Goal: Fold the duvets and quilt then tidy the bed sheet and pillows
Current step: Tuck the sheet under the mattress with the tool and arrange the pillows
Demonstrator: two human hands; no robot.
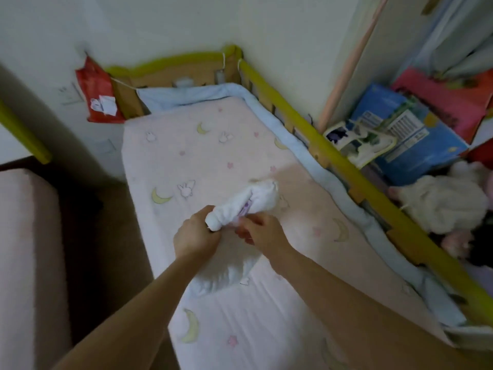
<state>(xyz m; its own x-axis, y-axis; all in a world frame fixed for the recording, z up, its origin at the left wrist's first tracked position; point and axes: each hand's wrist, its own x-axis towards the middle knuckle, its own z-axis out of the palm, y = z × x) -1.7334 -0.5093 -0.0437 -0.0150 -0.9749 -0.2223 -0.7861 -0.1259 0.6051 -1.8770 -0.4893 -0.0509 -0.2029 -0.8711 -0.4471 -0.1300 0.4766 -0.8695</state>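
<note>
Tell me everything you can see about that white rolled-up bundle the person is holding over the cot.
The white bundle looks like soft cloth or padding rolled into a short fat tube, with a small purple-printed strip along its side. It is held a little above the pink sheet with its moons and bunnies, slanting away toward the yellow rail. The left hand grips its near end, fingers curled round it; the right hand pinches its side near the strip. What exactly it is cannot be told.

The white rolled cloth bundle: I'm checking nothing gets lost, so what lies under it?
Under the white rolled cloth bundle lies the pink moon-and-rabbit bed sheet. Both hands grip its near end, left hand, right hand, hiding the sheet beneath.
</note>
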